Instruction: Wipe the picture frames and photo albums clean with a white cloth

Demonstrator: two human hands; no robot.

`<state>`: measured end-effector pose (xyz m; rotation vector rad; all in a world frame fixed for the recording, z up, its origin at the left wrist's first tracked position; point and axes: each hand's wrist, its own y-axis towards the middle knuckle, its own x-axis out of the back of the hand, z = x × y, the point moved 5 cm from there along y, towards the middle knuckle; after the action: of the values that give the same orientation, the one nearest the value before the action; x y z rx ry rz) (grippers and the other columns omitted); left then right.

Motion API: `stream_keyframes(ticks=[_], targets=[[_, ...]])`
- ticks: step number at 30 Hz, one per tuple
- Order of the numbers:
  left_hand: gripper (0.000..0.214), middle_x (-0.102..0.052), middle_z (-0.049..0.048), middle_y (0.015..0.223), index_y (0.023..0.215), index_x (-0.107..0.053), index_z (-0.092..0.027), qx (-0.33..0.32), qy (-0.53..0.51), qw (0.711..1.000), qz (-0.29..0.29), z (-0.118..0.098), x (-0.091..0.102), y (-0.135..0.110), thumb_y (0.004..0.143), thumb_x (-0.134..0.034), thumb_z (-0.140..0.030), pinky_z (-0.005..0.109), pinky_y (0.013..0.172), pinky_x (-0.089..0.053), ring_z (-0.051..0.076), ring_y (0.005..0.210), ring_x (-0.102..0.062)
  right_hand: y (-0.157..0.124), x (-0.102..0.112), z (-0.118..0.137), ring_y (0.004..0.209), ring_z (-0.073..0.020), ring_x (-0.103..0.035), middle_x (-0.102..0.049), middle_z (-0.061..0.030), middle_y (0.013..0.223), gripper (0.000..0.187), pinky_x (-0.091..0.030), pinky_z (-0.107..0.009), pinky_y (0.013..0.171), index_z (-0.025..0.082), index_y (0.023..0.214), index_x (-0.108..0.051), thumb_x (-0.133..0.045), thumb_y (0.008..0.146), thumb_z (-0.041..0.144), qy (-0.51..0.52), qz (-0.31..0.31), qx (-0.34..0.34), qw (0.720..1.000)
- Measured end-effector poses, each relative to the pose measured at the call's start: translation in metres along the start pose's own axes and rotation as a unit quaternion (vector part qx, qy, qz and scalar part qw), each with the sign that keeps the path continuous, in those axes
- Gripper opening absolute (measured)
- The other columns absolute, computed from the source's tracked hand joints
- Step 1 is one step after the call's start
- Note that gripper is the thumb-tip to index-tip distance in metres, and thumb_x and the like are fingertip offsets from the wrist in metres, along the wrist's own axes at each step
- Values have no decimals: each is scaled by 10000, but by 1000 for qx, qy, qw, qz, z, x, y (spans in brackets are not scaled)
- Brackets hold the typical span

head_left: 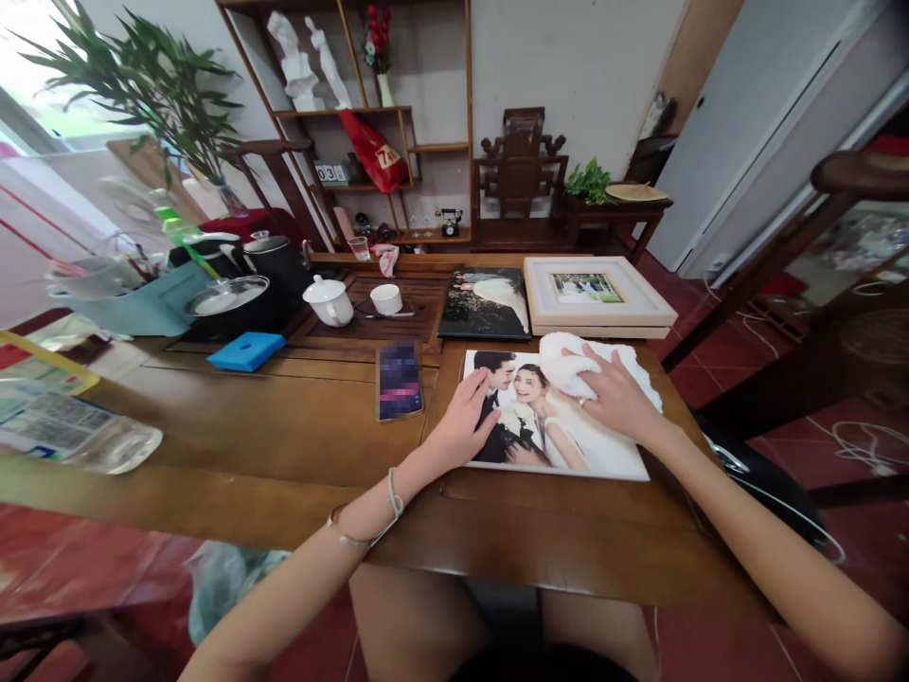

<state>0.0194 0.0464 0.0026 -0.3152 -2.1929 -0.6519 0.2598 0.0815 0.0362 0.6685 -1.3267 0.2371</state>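
Note:
A large photo panel (568,445) showing a couple lies flat near the table's right front edge. My left hand (465,417) rests on its left side with the fingers stretched out and nothing in them. On the panel's upper right, my right hand (614,393) presses a white cloth (568,365) against the surface, its fingers bent over the fabric. Part of the cloth spreads out behind that hand, past the panel's far edge. Just left of the panel lies a phone (399,384).
Behind the panel are a dark photo panel (487,303) and stacked white frames (600,298). A lidded white cup (329,301) and small white bowl (385,299) stand on the tea tray. Further left are a blue sponge (246,351), a black pot (227,308) and a clear bottle (78,431).

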Motion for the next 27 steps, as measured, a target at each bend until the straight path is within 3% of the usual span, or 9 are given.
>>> stream_keyframes(ticks=[3, 9, 12, 15, 18, 20, 23, 27], targets=[[565, -327, 201, 1553, 1496, -296, -152, 0, -1, 1000, -2, 0, 1, 0, 979, -441, -327, 534, 1200, -254, 307, 1476, -260, -10, 2, 20, 1369, -380, -407, -563, -162, 1394, 350, -296, -683, 1080, 158, 992, -700, -503, 723, 55, -16, 6, 17, 1000], [549, -323, 202, 1555, 1483, -323, -142, 18, -12, 1000, 0, 1, 0, 0, 982, -426, -342, 532, 1206, -244, 312, 1472, -265, -80, 22, 105, 1428, -412, -287, -463, -180, 1480, 246, -278, -709, 1093, 162, 720, -692, -506, 670, 8, 1, 39, 117, 992], [515, -323, 194, 1554, 1481, -328, -136, 17, -17, 1000, -1, 4, -1, 0, 1000, -367, -314, 516, 1216, -227, 293, 1479, -251, -96, 28, 110, 1432, -394, -288, -438, -169, 1500, 245, -294, -678, 1109, 165, 682, -676, -502, 632, -1, 25, 51, 135, 989], [491, -320, 203, 1553, 1474, -337, -117, 10, -15, 1000, 4, 7, -2, 0, 1001, -313, -248, 521, 1217, -218, 290, 1479, -253, -77, 25, 74, 1393, -370, -380, -492, -180, 1456, 272, -320, -641, 1113, 159, 750, -696, -498, 629, 17, 29, 40, 90, 995], [493, -312, 195, 1559, 1481, -325, -132, 3, -15, 1000, 7, 9, -3, 0, 999, -311, -232, 526, 1215, -220, 287, 1481, -250, -37, 16, 26, 1329, -378, -467, -598, -197, 1341, 300, -356, -638, 1081, 149, 898, -719, -518, 692, 64, -5, 22, 13, 1000], [495, -315, 192, 1556, 1481, -327, -134, 5, -16, 1000, 8, 9, -2, 1, 997, -320, -235, 516, 1217, -221, 285, 1480, -253, -12, 9, 8, 1314, -369, -487, -647, -190, 1272, 341, -364, -620, 1073, 150, 1005, -714, -523, 730, 83, -26, 19, -26, 999], [492, -333, 204, 1543, 1466, -353, -114, 9, -17, 1000, 7, 8, 0, 1, 989, -341, -231, 515, 1214, -232, 293, 1473, -268, 8, 4, 16, 1346, -376, -444, -609, -183, 1332, 381, -323, -634, 1088, 146, 1106, -698, -523, 770, 102, -36, 19, -44, 998], [472, -379, 201, 1518, 1438, -399, -120, 3, -12, 1000, 3, 8, 5, 2, 978, -377, -223, 524, 1202, -256, 293, 1447, -316, -4, 2, 71, 1399, -396, -354, -483, -160, 1472, 358, -247, -644, 1125, 155, 1063, -731, -585, 738, 116, -10, 67, 38, 997]])
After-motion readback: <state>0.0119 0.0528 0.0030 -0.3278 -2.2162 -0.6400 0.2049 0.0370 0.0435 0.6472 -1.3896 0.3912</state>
